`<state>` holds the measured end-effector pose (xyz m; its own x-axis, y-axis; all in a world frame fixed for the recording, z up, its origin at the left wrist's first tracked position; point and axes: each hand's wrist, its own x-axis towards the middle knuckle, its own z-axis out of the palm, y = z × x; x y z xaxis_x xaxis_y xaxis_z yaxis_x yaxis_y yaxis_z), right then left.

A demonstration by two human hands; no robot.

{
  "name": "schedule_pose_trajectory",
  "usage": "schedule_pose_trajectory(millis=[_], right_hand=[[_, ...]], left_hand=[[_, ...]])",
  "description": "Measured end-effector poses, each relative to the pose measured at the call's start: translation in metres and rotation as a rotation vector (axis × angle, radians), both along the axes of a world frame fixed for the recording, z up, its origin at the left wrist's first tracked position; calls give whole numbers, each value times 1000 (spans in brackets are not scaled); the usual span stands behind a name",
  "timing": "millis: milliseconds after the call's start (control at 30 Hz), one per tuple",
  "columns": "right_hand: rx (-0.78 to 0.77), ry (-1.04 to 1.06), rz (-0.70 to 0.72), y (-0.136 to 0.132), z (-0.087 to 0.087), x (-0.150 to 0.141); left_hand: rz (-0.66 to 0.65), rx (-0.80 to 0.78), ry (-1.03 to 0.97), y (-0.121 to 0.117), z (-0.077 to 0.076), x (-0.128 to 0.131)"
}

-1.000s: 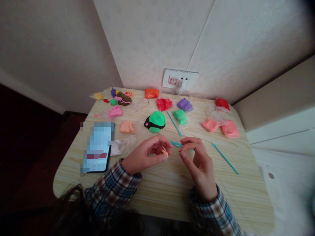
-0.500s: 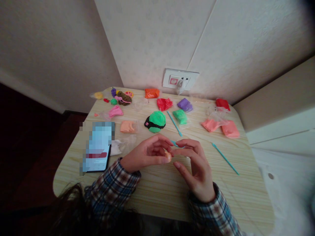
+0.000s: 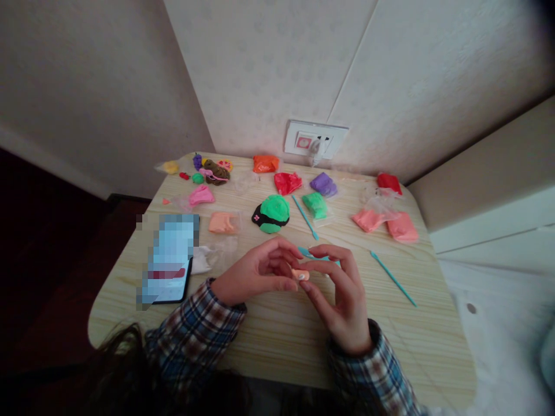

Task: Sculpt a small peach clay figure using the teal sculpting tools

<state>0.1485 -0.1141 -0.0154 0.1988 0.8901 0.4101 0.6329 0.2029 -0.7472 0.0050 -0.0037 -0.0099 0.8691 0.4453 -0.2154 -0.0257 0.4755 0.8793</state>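
A small peach clay piece (image 3: 300,275) with a white spot on it is between my two hands above the table. My right hand (image 3: 342,292) pinches it between thumb and index finger. My left hand (image 3: 264,268) has its curled fingers and thumb at the piece's left end; how firmly they press is hard to see. Behind the fingers lies a light-blue modelling tool (image 3: 318,257), partly hidden. Beyond my hands is a green and black clay cap (image 3: 272,214) with a pink mark on its brim.
Bags of peach (image 3: 223,222), green (image 3: 315,205), purple (image 3: 324,184), red (image 3: 287,183) and coral clay (image 3: 401,226) lie about the table. Blue tools rest at centre (image 3: 305,217) and right (image 3: 393,278). A phone (image 3: 171,257) is at left, below small clay figures (image 3: 217,172).
The peach clay piece has turned, so its white spot shows. My right thumb and index finger have closed in on it, and my left thumb has eased off it a little.
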Motion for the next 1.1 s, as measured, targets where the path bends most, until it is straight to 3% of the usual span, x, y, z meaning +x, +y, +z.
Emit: schedule_pose_trajectory(millis=[567, 1100], right_hand=[[28, 74, -26, 0, -1, 0], [-81, 54, -19, 1, -2, 0]], left_hand=[[7, 110, -7, 1, 1, 0], [-13, 152, 2, 2, 1, -2]])
